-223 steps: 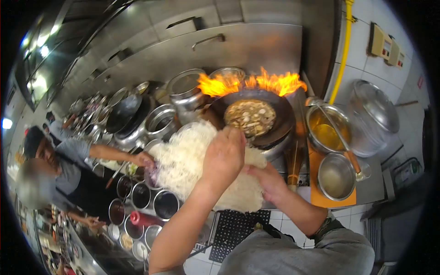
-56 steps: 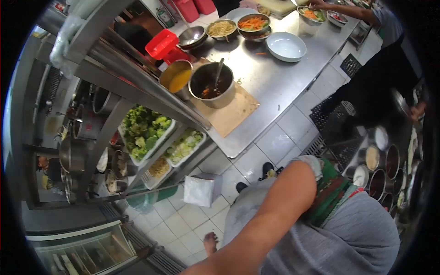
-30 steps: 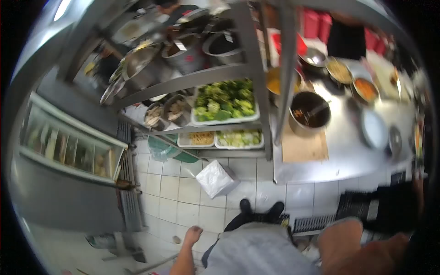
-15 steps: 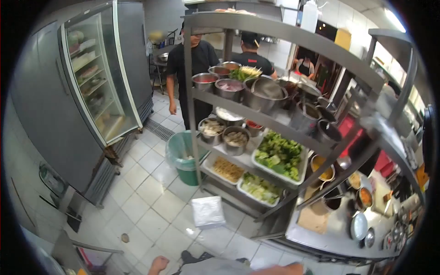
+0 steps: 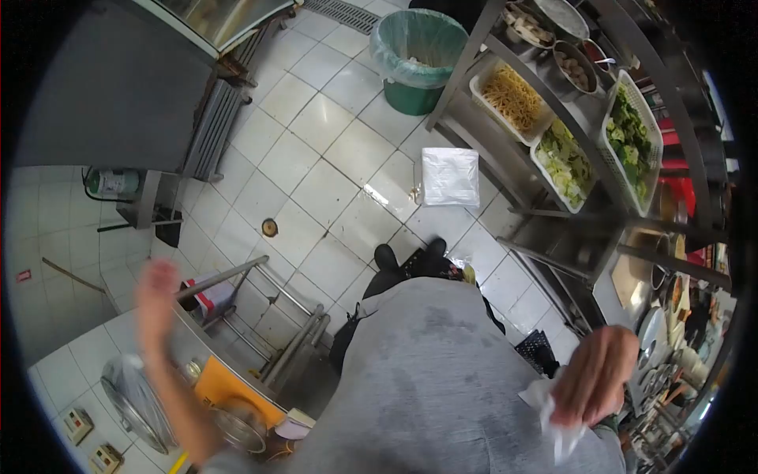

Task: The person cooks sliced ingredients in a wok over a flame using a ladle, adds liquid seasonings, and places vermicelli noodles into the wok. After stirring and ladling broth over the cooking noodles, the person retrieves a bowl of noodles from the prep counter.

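Observation:
My right hand (image 5: 596, 375) is closed around a crumpled white tissue (image 5: 562, 433), beside the right side of my grey shirt. Parts of the tissue stick out below the fingers and to their left. My left hand (image 5: 158, 288) is raised out to the left, over the end of a metal rail and near a steel counter. Motion smears its fingers, so I cannot make out their shape or anything in them. On the floor beyond my shoes lies a square white plastic-wrapped package (image 5: 450, 176), apart from both hands.
A green bin with a clear liner (image 5: 416, 55) stands beyond the package. The metal shelf (image 5: 489, 154) at right holds baskets of noodles (image 5: 513, 96), cut lettuce (image 5: 562, 162) and leafy greens (image 5: 629, 142). Metal rails (image 5: 296, 344) stand at lower left. The tiled floor (image 5: 324, 193) looks wet in spots.
My view has tilted down from the shelf and two people to the floor and my body. Both hands have come up into fuller view, the right one showing the white tissue.

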`<action>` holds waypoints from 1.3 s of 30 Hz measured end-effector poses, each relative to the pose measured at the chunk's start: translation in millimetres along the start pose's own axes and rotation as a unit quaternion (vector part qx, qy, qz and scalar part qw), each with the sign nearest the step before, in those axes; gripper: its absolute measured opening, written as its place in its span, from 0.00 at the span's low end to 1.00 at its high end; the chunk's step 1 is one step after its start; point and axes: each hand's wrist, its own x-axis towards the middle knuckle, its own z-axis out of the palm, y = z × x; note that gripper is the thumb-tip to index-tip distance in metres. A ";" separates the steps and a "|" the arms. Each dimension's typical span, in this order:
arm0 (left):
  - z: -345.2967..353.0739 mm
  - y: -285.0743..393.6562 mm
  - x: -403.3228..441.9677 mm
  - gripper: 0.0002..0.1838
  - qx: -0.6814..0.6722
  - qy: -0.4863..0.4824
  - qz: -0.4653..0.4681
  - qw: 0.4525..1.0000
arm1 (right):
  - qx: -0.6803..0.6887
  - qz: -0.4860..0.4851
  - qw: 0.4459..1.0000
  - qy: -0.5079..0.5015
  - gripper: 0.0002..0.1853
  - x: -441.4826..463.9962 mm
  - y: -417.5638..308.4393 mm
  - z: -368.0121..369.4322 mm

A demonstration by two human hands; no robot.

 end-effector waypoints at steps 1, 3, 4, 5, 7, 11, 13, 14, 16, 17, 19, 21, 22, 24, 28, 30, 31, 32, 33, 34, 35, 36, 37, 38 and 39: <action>-62.5 -26.3 39.2 0.25 -0.089 -0.007 0.048 0.995 | 0.002 -0.062 0.995 0.073 0.15 13.1 19.9 0.8; -180.6 60.3 83.1 0.27 0.192 0.074 0.104 0.973 | -0.089 -0.014 0.995 -0.036 0.16 70.9 53.0 -9.2; -207.4 118.7 85.3 0.24 0.231 0.163 0.154 0.947 | -0.174 0.020 0.975 -0.135 0.17 99.1 68.4 -11.8; -205.7 202.1 72.9 0.21 0.242 0.270 0.201 0.910 | -0.180 0.021 0.973 -0.143 0.17 115.1 80.2 -7.7; -215.0 282.4 62.5 0.16 0.224 0.387 0.242 0.861 | -0.160 0.098 0.938 -0.292 0.18 137.8 95.0 -9.5; -144.6 269.3 67.0 0.17 -0.050 0.373 0.456 0.806 | -0.238 0.164 0.946 -0.149 0.18 52.8 85.9 -95.0; -78.6 266.1 81.1 0.18 -0.221 0.312 0.587 0.714 | -0.352 0.188 0.917 0.012 0.19 22.4 101.3 -123.4; -16.0 293.4 73.3 0.11 -0.372 0.279 0.504 0.728 | -0.357 0.220 0.901 0.110 0.19 13.1 111.4 -136.1; 70.4 284.2 90.3 0.08 -0.248 0.215 0.410 0.851 | -0.306 0.221 0.917 0.125 0.19 26.0 138.9 -165.0; 113.3 268.9 97.1 0.08 -0.237 0.147 0.383 0.881 | -0.255 0.222 0.933 0.123 0.20 44.0 144.7 -178.2; 170.5 221.0 95.0 0.09 -0.169 0.032 0.311 0.935 | -0.228 0.204 0.952 -0.022 0.20 97.8 139.0 -180.6; 202.2 171.0 85.9 0.09 -0.214 -0.048 0.187 0.958 | -0.227 0.272 0.920 -0.170 0.18 146.9 129.8 -165.9; 211.1 148.1 80.0 0.09 -0.225 -0.080 0.111 0.965 | -0.222 0.270 0.922 -0.167 0.18 152.7 123.6 -162.2; 218.8 112.3 75.3 0.10 -0.123 -0.076 0.137 0.980 | -0.242 0.192 0.934 -0.177 0.18 153.8 115.5 -148.4; 223.4 65.0 106.6 0.10 -0.171 -0.139 0.081 0.972 | -0.182 0.183 0.964 0.071 0.13 97.7 62.8 -150.1; 222.1 48.1 137.3 0.10 -0.160 -0.141 0.085 0.973 | -0.107 0.254 0.908 0.315 0.11 68.2 62.0 -151.4; 219.9 42.0 156.3 0.10 -0.160 -0.148 0.082 0.972 | -0.262 0.276 0.845 0.376 0.12 76.8 58.7 -163.6; 220.2 41.2 183.7 0.09 -0.148 -0.153 0.081 0.974 | -0.247 0.256 0.777 0.520 0.16 98.8 66.3 -173.2; 221.4 41.9 212.2 0.08 -0.138 -0.155 0.082 0.975 | -0.167 0.183 0.774 0.582 0.17 123.3 69.8 -192.9; 221.8 40.8 238.4 0.08 -0.146 -0.124 0.118 0.974 | -0.269 0.135 0.753 0.585 0.20 159.3 66.7 -211.8; 217.7 49.1 263.9 0.08 -0.151 -0.127 0.121 0.973 | -0.428 0.113 0.698 0.563 0.20 165.8 72.3 -241.5; 208.3 61.2 287.6 0.08 -0.138 -0.113 0.119 0.977 | -0.437 0.057 0.669 0.599 0.20 196.5 64.9 -258.4; 202.0 71.1 308.2 0.08 -0.124 -0.099 0.118 0.980 | -0.445 0.013 0.650 0.616 0.20 230.7 58.4 -278.7; 200.3 78.5 327.1 0.08 -0.125 -0.102 0.125 0.979 | -0.452 -0.034 0.628 0.632 0.20 262.1 50.2 -303.0; 198.9 85.7 345.0 0.08 -0.115 -0.102 0.150 0.977 | -0.487 -0.058 0.617 0.616 0.19 283.1 41.2 -331.7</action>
